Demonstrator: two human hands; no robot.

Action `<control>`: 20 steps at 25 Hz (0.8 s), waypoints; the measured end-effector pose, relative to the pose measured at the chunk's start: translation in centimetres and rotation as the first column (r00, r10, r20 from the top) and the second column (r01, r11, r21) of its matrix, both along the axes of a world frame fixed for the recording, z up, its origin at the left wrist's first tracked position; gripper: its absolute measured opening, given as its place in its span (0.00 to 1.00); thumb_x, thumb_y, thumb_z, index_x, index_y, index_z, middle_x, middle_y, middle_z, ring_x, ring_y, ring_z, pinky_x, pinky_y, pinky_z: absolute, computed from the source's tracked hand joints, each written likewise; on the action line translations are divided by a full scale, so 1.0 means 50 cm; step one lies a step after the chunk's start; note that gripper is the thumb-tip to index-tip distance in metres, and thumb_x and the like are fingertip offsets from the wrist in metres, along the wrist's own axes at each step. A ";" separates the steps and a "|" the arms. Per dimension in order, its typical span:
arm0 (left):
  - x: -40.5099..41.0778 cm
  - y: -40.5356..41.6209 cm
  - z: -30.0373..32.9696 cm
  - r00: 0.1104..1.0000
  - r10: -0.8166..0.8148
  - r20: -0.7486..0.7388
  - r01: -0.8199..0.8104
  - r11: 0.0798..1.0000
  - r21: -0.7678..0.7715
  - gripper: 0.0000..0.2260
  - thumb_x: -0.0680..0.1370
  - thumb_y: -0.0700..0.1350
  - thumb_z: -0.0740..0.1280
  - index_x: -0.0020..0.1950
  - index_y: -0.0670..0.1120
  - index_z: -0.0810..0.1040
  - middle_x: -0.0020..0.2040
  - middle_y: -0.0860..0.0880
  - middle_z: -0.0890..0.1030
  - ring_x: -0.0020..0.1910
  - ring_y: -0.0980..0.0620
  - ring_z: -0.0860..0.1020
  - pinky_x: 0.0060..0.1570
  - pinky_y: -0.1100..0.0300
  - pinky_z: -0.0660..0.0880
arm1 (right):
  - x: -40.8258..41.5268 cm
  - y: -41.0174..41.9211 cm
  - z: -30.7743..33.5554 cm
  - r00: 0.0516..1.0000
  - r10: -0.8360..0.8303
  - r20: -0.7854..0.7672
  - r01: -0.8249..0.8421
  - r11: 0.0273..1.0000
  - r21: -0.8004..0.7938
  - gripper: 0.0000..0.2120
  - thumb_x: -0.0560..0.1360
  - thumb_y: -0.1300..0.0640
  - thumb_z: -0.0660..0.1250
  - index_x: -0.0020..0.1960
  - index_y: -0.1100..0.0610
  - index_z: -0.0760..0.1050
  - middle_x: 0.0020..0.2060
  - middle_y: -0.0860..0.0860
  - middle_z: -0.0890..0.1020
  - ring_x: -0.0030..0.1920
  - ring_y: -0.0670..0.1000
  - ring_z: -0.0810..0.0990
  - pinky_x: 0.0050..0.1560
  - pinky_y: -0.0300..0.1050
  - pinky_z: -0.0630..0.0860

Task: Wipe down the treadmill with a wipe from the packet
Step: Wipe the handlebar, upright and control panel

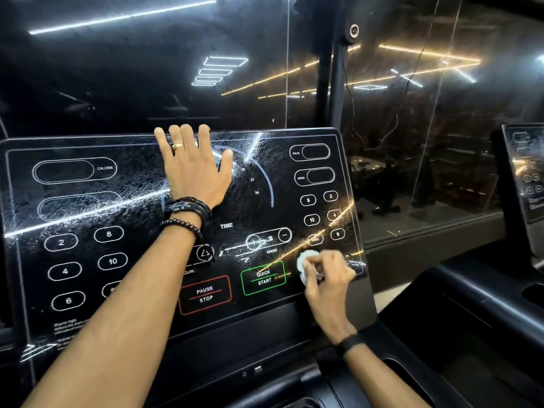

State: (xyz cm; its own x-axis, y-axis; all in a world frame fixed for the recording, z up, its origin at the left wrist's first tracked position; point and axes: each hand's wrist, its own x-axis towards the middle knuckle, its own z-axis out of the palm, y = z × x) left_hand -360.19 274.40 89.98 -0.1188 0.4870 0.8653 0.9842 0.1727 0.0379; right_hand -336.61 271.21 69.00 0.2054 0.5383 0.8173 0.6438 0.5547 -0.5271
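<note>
- The left hand (192,169) lies flat on the treadmill console (88,290), fingers straight and spread, fingertips reaching the panel's top edge; it holds nothing
- A gold ring (178,146) sits on one finger, dark bracelets (188,212) circle that wrist
- The right hand (326,275) has its fingers curled round a bunched white wipe (306,262), pressing it to the console's lower right corner, just right of the green QUICK START button (263,277)
- Wet streaks cover the glossy panel's left and middle
- A second console (524,172) stands at the far right
</note>
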 end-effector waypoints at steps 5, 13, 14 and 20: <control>-0.005 -0.003 -0.001 1.000 -0.022 -0.018 0.022 1.000 0.007 0.28 0.81 0.61 0.54 0.72 0.41 0.67 0.68 0.36 0.71 0.72 0.32 0.64 0.77 0.35 0.47 | -0.058 -0.043 -0.015 0.979 0.124 0.161 -0.127 0.992 0.006 0.06 0.79 0.58 0.67 0.48 0.48 0.73 0.47 0.42 0.72 0.46 0.44 0.74 0.54 0.43 0.60; 0.001 -0.004 0.001 1.000 0.000 0.006 0.000 1.000 -0.019 0.29 0.81 0.60 0.54 0.73 0.41 0.67 0.70 0.35 0.70 0.73 0.31 0.63 0.77 0.34 0.46 | -0.048 -0.034 -0.038 0.998 0.043 0.039 -0.042 0.999 -0.011 0.05 0.78 0.57 0.67 0.47 0.47 0.73 0.45 0.42 0.73 0.44 0.42 0.73 0.52 0.43 0.59; 0.001 -0.004 0.001 1.000 -0.005 0.006 0.006 1.000 -0.013 0.29 0.81 0.60 0.54 0.73 0.41 0.67 0.70 0.35 0.70 0.73 0.31 0.63 0.77 0.34 0.46 | -0.067 -0.035 -0.019 0.999 0.038 0.019 -0.038 0.999 -0.011 0.07 0.78 0.57 0.67 0.47 0.46 0.72 0.45 0.42 0.73 0.45 0.42 0.72 0.53 0.42 0.60; -0.006 -0.005 -0.001 1.000 -0.021 -0.012 0.021 1.000 -0.001 0.28 0.82 0.61 0.53 0.73 0.42 0.67 0.69 0.36 0.70 0.73 0.32 0.63 0.77 0.35 0.47 | -0.070 -0.090 -0.077 0.950 0.200 0.238 -0.198 0.980 -0.034 0.08 0.79 0.58 0.68 0.49 0.46 0.72 0.48 0.40 0.71 0.49 0.41 0.73 0.54 0.44 0.60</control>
State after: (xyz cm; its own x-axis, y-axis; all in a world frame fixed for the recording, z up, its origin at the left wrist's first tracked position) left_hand -360.47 274.15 89.93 -0.0986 0.4897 0.8663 0.9880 0.1522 0.0264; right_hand -340.13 266.71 65.14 -0.1074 0.5562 0.8241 0.6285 0.6803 -0.3772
